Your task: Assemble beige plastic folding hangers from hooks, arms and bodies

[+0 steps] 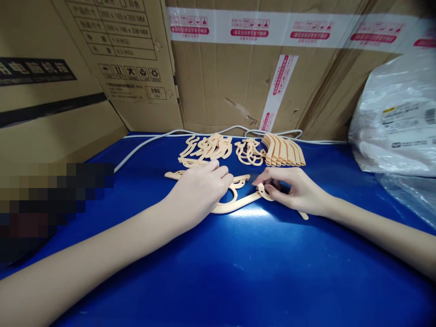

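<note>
My left hand (200, 190) is closed over a beige plastic folding hanger part, its fingers hiding much of it. A curved hanger arm (235, 206) with a round loop sticks out to the right from under that hand. The fingertips of my right hand (293, 188) pinch a small curved hanger piece (264, 191) with a hole, at the tip of the arm. A thin beige end (304, 216) shows below my right palm. Just behind my left hand lie other hanger parts (241, 181), partly covered.
On the blue table (238, 272), hook-shaped pieces (214, 146), a smaller heap of hooks (251, 152) and a row of curved arms (282, 150) lie at the back. A white cable (146, 141) runs behind them, before cardboard boxes (218, 81). A plastic bag (398, 118) sits right.
</note>
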{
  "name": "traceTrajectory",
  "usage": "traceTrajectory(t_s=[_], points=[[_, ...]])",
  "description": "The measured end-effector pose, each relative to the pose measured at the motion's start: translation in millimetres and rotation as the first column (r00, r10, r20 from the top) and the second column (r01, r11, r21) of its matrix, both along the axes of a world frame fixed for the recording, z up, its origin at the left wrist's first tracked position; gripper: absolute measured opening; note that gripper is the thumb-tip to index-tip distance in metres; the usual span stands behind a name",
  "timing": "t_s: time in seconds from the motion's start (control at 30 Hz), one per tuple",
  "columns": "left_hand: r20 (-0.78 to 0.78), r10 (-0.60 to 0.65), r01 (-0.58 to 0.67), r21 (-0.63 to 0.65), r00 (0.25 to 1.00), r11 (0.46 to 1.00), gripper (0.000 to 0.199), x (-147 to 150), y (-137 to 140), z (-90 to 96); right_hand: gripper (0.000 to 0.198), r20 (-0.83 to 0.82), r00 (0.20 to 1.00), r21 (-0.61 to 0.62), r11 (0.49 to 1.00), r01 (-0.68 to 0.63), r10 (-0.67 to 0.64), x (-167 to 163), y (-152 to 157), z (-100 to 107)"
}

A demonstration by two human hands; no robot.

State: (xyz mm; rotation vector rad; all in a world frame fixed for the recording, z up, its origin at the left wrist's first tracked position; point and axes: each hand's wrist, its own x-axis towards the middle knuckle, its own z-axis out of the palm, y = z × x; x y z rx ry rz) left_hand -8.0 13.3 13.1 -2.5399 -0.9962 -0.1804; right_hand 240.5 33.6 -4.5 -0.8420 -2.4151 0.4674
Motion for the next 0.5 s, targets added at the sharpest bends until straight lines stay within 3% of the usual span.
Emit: traceTrajectory(t_s=[0.13, 0.23, 0.33, 0.43, 0.5], points=[[-0.014, -0.009, 0.009, -0.006, 1.000, 1.000, 0.010, 0.6, -1.5, 0.8, 0.023, 0.033, 0.998, 0.064, 0.997, -0.046, 0.044, 0.6, 0.4, -2.5], [-0.014, 0.000, 0.000, 0.003, 1.000, 1.000, 0.011, 0.4, -2.3, -0.4, 0.026, 0.161, 0.982, 0.162, 0.979, -0.123, 0.097, -0.4, -5.1, -2.2], [-0.008, -0.018, 0.018, 0.056, 1.000, 0.998, 0.011, 0.0, -2.3, -2.9, 0.027, 0.313, 0.943, 0.350, 0.909, -0.227, 0.115, -4.8, -14.7, 0.4], [0.006, -0.041, 0.040, 0.099, 0.999, 0.994, 0.011, -0.3, -1.7, -4.4, 0.029, 0.354, 0.930, 0.484, 0.830, -0.277, 0.104, -9.9, -22.2, 2.7], [0.011, -0.045, 0.044, 0.099, 0.999, 0.994, 0.012, -0.6, -1.2, -4.5, 0.027, 0.338, 0.936, 0.489, 0.830, -0.268, 0.103, -11.8, -23.7, 2.8]])
